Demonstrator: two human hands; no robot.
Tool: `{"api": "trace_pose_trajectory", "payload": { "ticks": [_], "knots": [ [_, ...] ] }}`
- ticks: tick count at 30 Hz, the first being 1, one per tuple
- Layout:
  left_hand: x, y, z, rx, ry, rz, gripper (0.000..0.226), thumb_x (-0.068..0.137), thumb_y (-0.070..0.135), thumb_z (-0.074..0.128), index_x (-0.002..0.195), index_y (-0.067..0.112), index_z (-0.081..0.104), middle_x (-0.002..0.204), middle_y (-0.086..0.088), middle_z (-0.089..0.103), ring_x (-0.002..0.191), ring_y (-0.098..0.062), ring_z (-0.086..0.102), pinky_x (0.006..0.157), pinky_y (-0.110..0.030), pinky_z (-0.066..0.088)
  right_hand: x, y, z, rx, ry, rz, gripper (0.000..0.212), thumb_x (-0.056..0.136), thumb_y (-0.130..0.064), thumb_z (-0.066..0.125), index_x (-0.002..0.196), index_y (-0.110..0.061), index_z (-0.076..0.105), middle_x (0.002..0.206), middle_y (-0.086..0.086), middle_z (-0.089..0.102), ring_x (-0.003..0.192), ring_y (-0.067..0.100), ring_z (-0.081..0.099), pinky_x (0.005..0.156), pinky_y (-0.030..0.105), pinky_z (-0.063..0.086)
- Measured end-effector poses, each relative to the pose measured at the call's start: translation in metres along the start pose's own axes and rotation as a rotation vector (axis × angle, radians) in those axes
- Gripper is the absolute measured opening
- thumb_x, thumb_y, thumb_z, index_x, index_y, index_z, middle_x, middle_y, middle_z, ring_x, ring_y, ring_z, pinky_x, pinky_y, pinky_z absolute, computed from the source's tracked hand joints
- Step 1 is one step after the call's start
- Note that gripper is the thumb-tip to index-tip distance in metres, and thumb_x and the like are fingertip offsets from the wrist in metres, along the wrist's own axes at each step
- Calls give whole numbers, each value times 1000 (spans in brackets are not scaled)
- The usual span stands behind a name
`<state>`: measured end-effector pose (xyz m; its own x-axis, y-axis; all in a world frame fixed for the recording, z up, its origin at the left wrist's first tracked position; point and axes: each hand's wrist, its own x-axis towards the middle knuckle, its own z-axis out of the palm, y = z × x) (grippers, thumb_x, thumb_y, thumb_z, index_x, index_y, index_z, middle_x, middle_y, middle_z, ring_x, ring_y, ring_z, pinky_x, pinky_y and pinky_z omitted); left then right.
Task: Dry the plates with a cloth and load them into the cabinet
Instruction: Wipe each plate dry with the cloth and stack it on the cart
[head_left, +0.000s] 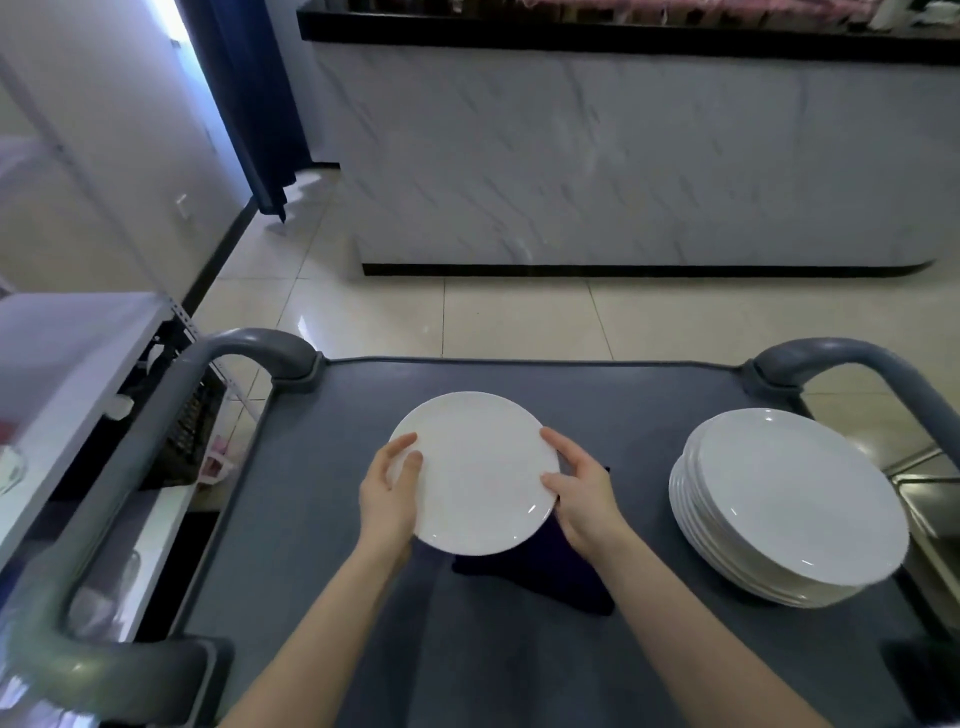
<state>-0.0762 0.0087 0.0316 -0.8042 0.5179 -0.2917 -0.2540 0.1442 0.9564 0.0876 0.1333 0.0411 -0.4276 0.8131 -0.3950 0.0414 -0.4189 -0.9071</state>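
Note:
A white plate (478, 473) is held over the grey cart top (322, 519) between both hands. My left hand (389, 493) grips its left rim, thumb on the upper face. My right hand (576, 488) grips the right rim, fingers curled around the edge. Under the plate and my right hand lies a dark blue cloth (540, 577), partly hidden, resting on the cart. A stack of several white plates (789, 504) sits on the right side of the cart.
Grey cart handles rise at the left (156, 415) and right (883, 379). A white shelf unit (67, 374) stands to the left. A marble-fronted counter (623, 156) stands across the tiled floor (519, 317). A metal sink edge (930, 499) shows at far right.

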Motion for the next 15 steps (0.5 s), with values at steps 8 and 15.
{"api": "trace_pose_trajectory", "payload": {
  "ticks": [8,15],
  "knots": [
    [10,-13,-33,-33,101,-30,21,98,20,59,106,36,70,112,20,62,112,-13,59,94,-33,50,-3,14,-10,-903,-187,-282,41,101,-24,50,142,-29,47,139,-13,54,117,-2,54,97,19,41],
    [7,-19,-59,6,202,-3,20,98,21,58,111,32,69,122,3,61,114,-20,58,95,-35,50,-10,53,-15,-1492,-457,-350,71,97,-57,44,157,-30,17,165,-5,14,152,17,10,123,47,8]
  ]
}}
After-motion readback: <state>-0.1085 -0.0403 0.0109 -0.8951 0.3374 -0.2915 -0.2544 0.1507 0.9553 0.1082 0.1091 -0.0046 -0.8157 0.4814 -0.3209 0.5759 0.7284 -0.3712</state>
